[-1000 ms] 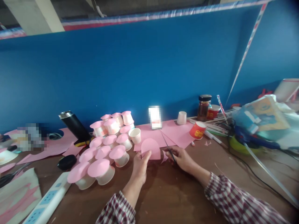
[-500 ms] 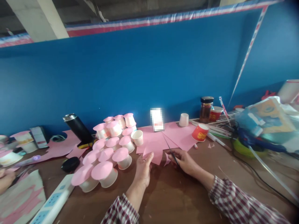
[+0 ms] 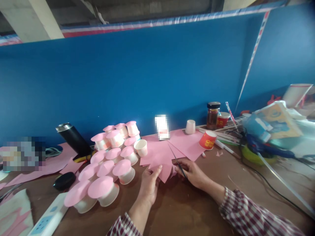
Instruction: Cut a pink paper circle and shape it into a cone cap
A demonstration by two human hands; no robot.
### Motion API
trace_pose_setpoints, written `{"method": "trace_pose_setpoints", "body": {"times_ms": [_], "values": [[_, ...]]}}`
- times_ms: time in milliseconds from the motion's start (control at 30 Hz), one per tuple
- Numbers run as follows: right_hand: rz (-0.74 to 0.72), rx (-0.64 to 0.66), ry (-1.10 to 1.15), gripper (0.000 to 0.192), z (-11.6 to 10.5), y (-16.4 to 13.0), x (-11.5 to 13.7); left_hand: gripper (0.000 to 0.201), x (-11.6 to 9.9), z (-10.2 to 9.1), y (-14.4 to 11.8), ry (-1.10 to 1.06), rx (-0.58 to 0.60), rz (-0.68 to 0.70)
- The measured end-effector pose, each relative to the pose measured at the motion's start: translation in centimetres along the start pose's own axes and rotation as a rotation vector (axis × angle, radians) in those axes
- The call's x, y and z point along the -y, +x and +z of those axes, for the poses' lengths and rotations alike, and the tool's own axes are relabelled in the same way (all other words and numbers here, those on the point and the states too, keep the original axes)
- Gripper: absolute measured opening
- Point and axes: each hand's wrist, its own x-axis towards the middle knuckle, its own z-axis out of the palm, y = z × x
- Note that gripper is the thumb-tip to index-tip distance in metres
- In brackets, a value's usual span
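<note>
My left hand [image 3: 149, 185] pinches a pink paper piece [image 3: 164, 169] by its left edge, holding it low over the brown table [image 3: 187, 209]. My right hand [image 3: 193, 172] grips scissors [image 3: 177, 160] whose thin blades point up and left, just right of the pink piece. Flat pink paper sheets [image 3: 172, 146] lie on the table right behind both hands. To the left stands a cluster of several upturned white paper cups with pink paper tops [image 3: 108, 164].
A black flask [image 3: 71, 139] leans at the back left, with a black lid [image 3: 64, 181] and a white power strip [image 3: 48, 219] nearer me. A red paper cup [image 3: 208, 140], a dark jar [image 3: 212, 115], straws and a cluttered pile with cables [image 3: 270, 131] fill the right.
The pink piece, earlier held upright showing a rounded top, has been lowered and turned flatter toward the table. My right hand with the scissors has barely shifted.
</note>
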Motion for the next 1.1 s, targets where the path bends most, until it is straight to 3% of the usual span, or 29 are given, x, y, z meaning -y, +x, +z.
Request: {"method": "trace_pose_setpoints", "body": {"times_ms": [267,500,933,1100], "values": [[0.017,0.011,-0.01,0.041,0.0,0.0,-0.2,0.025,-0.3,0.1,-0.3,-0.052,0.006,-0.007],[0.022,0.001,-0.053,0.043,0.2,-0.1,0.3,0.032,0.9,-1.2,0.9,0.199,-0.188,0.127],[0.012,0.027,-0.052,0.041,0.3,-0.1,0.8,0.038,0.9,-1.2,0.9,0.225,-0.178,0.111],[0.016,0.024,-0.044,0.043,0.3,-0.1,0.5,0.035,0.6,-0.7,0.5,0.121,-0.134,0.096]]}}
